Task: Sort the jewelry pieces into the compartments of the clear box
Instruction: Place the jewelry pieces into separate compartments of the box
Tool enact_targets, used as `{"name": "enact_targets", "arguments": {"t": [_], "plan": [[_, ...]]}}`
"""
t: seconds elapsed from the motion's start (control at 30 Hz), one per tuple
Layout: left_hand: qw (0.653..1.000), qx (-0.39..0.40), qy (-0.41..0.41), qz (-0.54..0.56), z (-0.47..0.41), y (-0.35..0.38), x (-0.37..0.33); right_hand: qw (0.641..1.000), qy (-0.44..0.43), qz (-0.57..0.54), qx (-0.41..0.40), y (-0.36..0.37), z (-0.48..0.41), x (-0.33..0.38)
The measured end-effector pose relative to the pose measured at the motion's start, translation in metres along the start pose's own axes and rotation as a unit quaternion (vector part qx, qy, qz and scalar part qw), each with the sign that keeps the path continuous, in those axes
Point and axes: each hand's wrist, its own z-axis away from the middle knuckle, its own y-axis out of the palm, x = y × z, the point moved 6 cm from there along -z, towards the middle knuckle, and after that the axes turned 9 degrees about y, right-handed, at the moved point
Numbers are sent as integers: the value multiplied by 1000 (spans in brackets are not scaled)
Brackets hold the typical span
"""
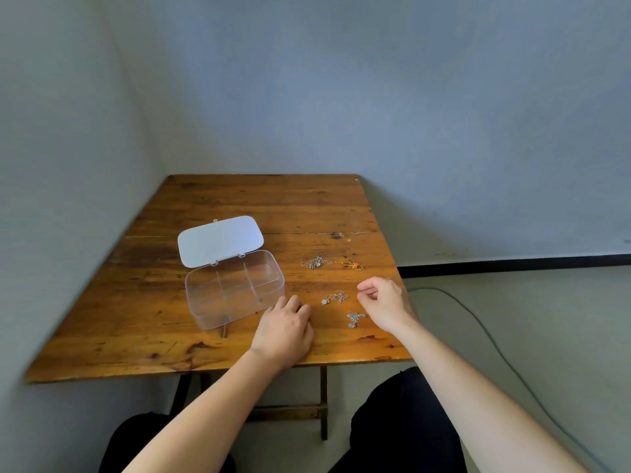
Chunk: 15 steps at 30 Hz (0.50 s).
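Wooden table (239, 206) stood in a corner, grey walls behind and to the left

Far left of the items: clear box (235, 289) on the table, its white lid (220, 240) swung open and leaning back on the hinges. Dividers split the box into compartments; all looked bare as far as the clear plastic allowed

Left hand (285, 331) lay palm down on the table just right of the box's near corner, fingers curled loosely together, fingertips close to the box wall. Not gripping anything visible

Jewelry lay loose on the wood to the right of the box, four small heaps, none in the box:
- silver chain (317, 263), far row, nearest the box
- gold chain with a red bit (352, 265), just right of it
- silver chain with small charms (334, 298), near row, between the two hands
- sparkly silver piece (355, 319), nearest the table's front edge, just beside the right wrist

Right hand (384, 302) hovered low over the table's right side, thumb and forefinger drawn together in a pinch, other fingers curled under. Could not tell whether a thin chain was held in the pinch

Right of the table: a grey cable (485, 331) trailed across the floor
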Motion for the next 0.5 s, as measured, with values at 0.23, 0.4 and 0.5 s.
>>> {"name": "enact_targets", "arguments": {"t": [0.23, 0.4, 0.5], "plan": [[998, -10, -45, 36, -59, -12, 3, 999, 15, 32, -21, 0, -41, 2], [998, 25, -55, 33, -111, -5, 6, 997, 38, 65, 22, 12, -67, 2], [995, 61, -75, 17, -131, 3, 12, 992, 29, 121, 9, 15, -72, 2]]}}
